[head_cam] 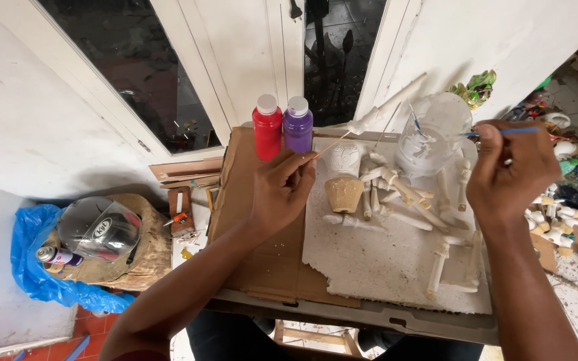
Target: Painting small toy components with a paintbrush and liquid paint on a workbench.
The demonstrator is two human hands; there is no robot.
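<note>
White, unpainted carved pieces (pixel 396 200) lie scattered on a pale foam sheet (pixel 382 267) that rests on cardboard (pixel 269 261) over the counter (pixel 369 314). By the look of it, this is the stage of loading a brush before colouring a piece.

The right hand (pixel 510 170) is closed around a thin blue brush (pixel 503 131), its tip reaching toward a clear water jar (pixel 433 134) just left of that hand. The left hand (pixel 282 187) pinches a thin wooden stick (pixel 332 145) between fingertips; the stick slants up and right over the sheet, and what sits at its far end I cannot tell.

Just beyond the left hand stand a red bottle (pixel 267 127) and a purple bottle (pixel 298 125), side by side, both capped. A tan cup-like piece (pixel 344 192) sits near the left fingertips, with a carved white piece (pixel 344 159) behind it.

My judgement: any next stroke needs the brush wet and carrying colour, so a cap has to come off, and both hands are occupied. The jar stands close to the loose pieces, so a careless reach could tip it or roll them.

Off the counter, a helmet (pixel 98 230) rests on a stump beside a blue bag (pixel 31 261) at left; more small white pieces (pixel 556 230) litter the floor at right.
</note>
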